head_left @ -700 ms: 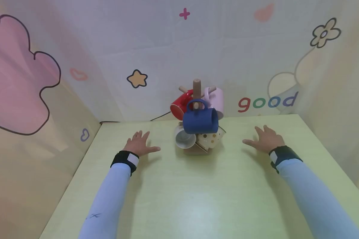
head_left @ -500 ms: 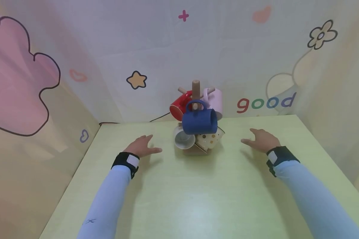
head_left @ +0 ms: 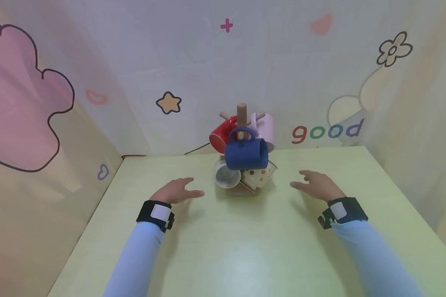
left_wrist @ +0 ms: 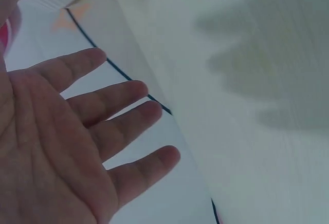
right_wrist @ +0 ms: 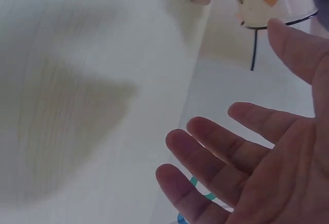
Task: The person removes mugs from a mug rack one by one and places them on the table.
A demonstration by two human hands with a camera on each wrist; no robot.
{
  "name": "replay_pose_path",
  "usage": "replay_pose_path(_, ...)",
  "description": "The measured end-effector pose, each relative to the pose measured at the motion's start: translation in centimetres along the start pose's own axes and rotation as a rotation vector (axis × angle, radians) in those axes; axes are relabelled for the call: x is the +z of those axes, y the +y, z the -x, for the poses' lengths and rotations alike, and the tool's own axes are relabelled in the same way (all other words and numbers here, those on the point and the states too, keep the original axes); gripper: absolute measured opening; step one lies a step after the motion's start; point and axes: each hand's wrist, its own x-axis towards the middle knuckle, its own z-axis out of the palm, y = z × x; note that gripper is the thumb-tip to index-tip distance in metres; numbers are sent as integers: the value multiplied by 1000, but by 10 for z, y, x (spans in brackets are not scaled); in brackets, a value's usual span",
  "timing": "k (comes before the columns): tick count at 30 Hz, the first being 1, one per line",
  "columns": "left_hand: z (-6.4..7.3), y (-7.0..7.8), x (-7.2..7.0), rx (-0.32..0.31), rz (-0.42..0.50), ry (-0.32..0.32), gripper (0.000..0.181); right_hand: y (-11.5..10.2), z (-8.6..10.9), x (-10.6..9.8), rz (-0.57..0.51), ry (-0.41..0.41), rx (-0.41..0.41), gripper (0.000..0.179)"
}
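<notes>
Left hand [head_left: 174,191] and right hand [head_left: 317,186], fingers spread and empty, flank the mug rack [head_left: 242,115] standing between them, where an inward knock against the protruding blue mug [head_left: 245,155] could unhook it.

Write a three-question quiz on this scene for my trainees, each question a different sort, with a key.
1. Multiple choice: In the head view, which way does the mouth of the cylindrical blue mug on the tan wooden rack face? A: left; B: right; C: straight up.
2. True or false: The person's bare left grip and bare right grip both hold nothing.
3. Fill in: The rounded, multicoloured lettering reads "____".

Key: 1 B; 2 true; 3 good.
</notes>
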Motion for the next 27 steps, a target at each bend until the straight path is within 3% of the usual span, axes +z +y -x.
replay_pose_path(5,14,11,6,41,29,18,87,-14,12,11,-83,0,12,81)
replay_pose_path(14,32,31,18,60,85,37,85,-54,25,27,-188,21,14,82)
replay_pose_path(21,39,41,23,59,91,28,85,-80,26,31,-259,47,-2,88)
replay_pose_path(27,41,46,26,80,81,21,84,-90,22,29,-304,70,7,89)
